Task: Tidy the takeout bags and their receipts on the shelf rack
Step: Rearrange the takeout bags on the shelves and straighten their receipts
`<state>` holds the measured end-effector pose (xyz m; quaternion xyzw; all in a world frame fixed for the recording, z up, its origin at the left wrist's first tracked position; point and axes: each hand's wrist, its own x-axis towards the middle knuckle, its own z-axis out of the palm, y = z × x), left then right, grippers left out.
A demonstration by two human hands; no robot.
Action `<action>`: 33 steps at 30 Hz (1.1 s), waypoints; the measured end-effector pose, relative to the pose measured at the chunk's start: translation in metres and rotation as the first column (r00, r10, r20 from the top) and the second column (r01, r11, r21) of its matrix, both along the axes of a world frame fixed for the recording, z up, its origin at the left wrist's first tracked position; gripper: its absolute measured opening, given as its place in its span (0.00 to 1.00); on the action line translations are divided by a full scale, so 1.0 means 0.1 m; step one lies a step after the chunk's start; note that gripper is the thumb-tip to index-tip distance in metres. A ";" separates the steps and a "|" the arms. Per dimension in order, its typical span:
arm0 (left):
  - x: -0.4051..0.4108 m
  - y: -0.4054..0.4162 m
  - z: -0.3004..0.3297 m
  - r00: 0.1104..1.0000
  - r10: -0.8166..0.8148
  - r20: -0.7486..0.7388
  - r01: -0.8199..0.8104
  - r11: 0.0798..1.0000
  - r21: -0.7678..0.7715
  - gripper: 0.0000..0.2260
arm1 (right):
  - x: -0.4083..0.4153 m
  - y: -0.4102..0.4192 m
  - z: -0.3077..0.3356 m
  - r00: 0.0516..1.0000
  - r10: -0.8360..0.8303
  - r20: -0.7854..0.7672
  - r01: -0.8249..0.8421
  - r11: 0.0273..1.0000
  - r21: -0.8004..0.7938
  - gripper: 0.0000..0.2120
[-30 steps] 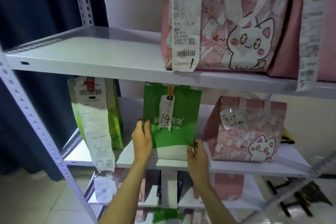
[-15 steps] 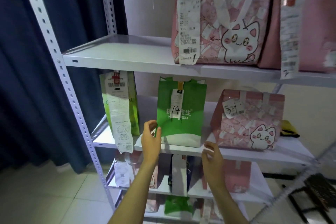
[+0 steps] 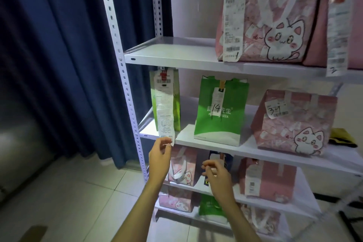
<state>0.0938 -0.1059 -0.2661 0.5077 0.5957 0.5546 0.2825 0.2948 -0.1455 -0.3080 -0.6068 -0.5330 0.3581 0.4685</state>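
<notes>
At lower centre of the head view, the left hand [image 3: 160, 156] is raised to the bottom end of a long receipt [image 3: 165, 108], thumb and fingers curled and pinching its lower edge; the receipt hangs down the front of a light green bag [image 3: 175, 104] at the left end of the middle shelf [image 3: 255, 150] and overhangs the shelf edge; the right hand [image 3: 215, 173] sits just right of it and lower, in front of the shelf below, fingers loosely bent and holding nothing.

On the middle shelf, right of the light green bag, a green pizza bag [image 3: 220, 112] stands upright with a clipped slip marked 14; further right stands a pink cat bag [image 3: 292, 124] with a slip marked 34; a yellow-and-black item at its right is partly hidden and cannot be identified.

At upper right, a large pink cat bag [image 3: 275, 25] stands on the top shelf [image 3: 176, 53] with a long receipt down its front; a second pink bag is cut off by the right frame edge.

Below, more pink bags and a green one fill the lower shelves; the arms cover parts of them, and the printing is too blurred to read; a dark item behind the right hand is largely hidden.

At left, a dark blue curtain [image 3: 59, 55] hangs behind the perforated upright [image 3: 121, 65]; the floor is pale tile.
</notes>
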 end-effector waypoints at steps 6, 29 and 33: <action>-0.34 0.16 0.10 0.999 0.035 0.001 -0.035 0.999 -0.011 0.05 | -0.39 0.26 0.11 0.996 0.078 0.033 -0.078 0.997 0.006 0.11; -0.87 1.76 0.19 0.987 -0.133 0.090 0.127 0.990 0.067 0.08 | -1.55 1.92 0.52 0.983 -0.184 0.018 0.180 0.973 0.145 0.26; -0.91 1.70 0.20 0.985 -0.096 0.141 0.079 0.990 0.119 0.02 | -1.53 1.96 0.46 0.971 -0.234 0.037 0.224 0.958 0.177 0.06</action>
